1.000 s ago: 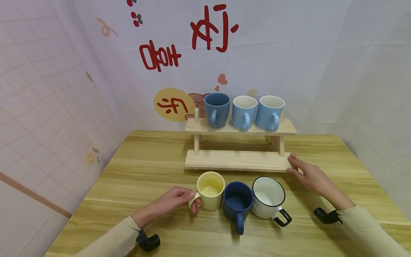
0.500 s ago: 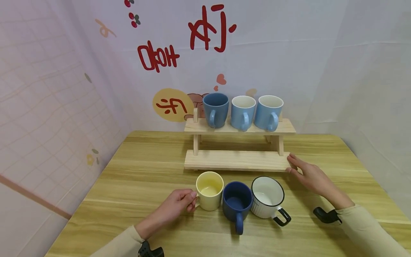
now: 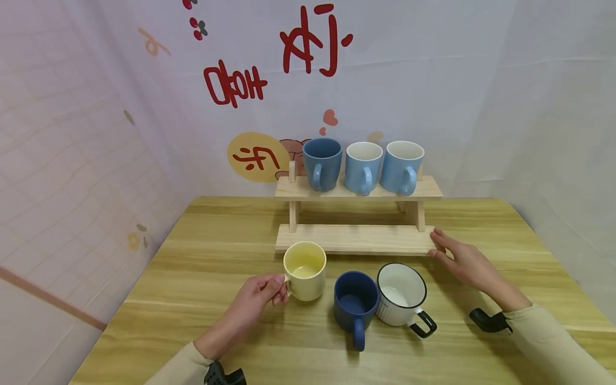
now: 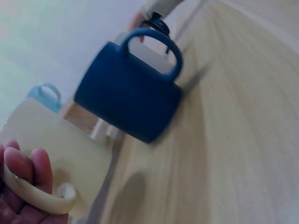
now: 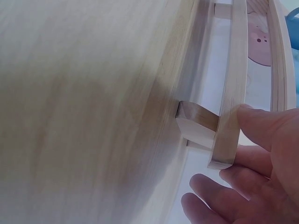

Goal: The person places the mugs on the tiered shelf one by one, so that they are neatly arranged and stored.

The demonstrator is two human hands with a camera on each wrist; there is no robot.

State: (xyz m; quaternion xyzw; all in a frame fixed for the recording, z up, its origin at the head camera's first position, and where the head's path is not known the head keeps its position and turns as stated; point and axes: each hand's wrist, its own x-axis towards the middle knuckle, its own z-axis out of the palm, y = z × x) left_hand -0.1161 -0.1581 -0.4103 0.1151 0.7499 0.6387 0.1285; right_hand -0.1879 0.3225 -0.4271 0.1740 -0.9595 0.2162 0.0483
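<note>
My left hand (image 3: pixel 260 294) grips the handle of a pale yellow mug (image 3: pixel 305 272). In the left wrist view this mug (image 4: pixel 60 144) is upright relative to the table and seems slightly raised, its shadow lying beside it. To its right stand a dark blue mug (image 3: pixel 356 302) and a white mug with a black rim (image 3: pixel 400 294), close together. My right hand (image 3: pixel 467 264) holds the right end of the lower board of a two-tier wooden shelf (image 3: pixel 356 239). In the right wrist view the thumb and fingers (image 5: pixel 261 126) lie around the board end (image 5: pixel 226 144).
On the upper board stand a grey-blue mug (image 3: pixel 323 166) and two light blue mugs, one in the middle (image 3: pixel 363 170) and one at right (image 3: pixel 401 168). Behind the wood-grain table (image 3: pixel 192 256) hangs a printed white cloth (image 3: pixel 433 80).
The yellow mug has moved left and toward the shelf with my left hand, parting from the dark blue mug. My right hand stays at the shelf end.
</note>
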